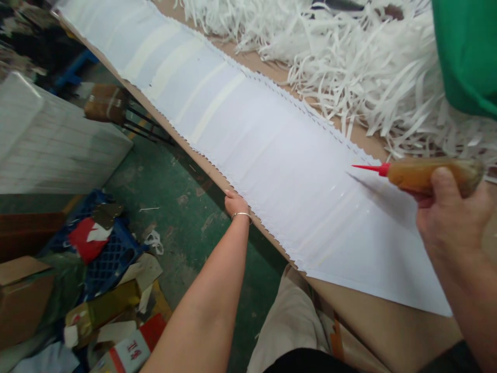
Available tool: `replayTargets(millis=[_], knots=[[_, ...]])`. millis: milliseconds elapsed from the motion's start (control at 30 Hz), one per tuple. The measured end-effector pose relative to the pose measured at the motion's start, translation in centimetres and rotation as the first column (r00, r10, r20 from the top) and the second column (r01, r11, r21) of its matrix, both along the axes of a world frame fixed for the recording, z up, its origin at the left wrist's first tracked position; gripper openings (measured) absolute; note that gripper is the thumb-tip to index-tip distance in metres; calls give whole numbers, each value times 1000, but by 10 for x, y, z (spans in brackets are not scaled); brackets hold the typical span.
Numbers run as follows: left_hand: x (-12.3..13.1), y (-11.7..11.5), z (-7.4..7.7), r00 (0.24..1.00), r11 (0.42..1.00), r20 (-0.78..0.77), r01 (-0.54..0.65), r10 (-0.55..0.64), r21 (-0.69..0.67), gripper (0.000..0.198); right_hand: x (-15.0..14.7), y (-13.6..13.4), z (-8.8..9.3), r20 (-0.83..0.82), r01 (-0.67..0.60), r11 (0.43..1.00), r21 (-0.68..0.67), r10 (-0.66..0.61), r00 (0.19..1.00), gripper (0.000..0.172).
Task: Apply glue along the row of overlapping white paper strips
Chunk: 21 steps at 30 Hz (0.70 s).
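- Your worktop bears the white paper strip, its long axis running from below your right hand forward-left past your left hand.
- Your right hand wraps the amber bottle, red nozzle aimed leftward above the strip.
- Your left hand sits at its near edge; its hold I cannot tell.

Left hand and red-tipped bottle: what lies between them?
In the head view, white sheets span the stretch between the left hand and the red-tipped bottle held in the right hand; no separate object shows there.
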State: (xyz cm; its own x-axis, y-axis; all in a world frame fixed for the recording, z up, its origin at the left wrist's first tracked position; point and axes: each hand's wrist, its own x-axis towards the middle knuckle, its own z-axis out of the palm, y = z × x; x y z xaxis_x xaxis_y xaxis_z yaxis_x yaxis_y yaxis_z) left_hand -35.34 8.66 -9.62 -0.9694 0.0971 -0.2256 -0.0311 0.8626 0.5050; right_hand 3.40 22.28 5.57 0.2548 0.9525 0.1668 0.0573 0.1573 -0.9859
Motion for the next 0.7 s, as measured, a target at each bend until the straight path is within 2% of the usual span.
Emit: replayTargets(millis=[100, 233, 500, 700], knots=[[-1, 0, -1, 1000, 1000, -20, 7, -7, -10, 68, 1, 41, -10, -202, 0, 997, -81, -16, 979, 37], [-1, 0, -2, 999, 1000, -31, 21, -21, 0, 68, -6, 61, -19, -241, 23, 992, -125, -53, 969, 34], [-2, -1, -1, 999, 999, -38, 34, -34, -10, 69, -13, 66, -31, -191, 34, 993, -116, -56, 980, 35], [-2, -2, -3, 999, 1000, -26, 21, -21, 3, 71, -21, 42, -24, -191, -29, 987, -159, -2, 982, 32]])
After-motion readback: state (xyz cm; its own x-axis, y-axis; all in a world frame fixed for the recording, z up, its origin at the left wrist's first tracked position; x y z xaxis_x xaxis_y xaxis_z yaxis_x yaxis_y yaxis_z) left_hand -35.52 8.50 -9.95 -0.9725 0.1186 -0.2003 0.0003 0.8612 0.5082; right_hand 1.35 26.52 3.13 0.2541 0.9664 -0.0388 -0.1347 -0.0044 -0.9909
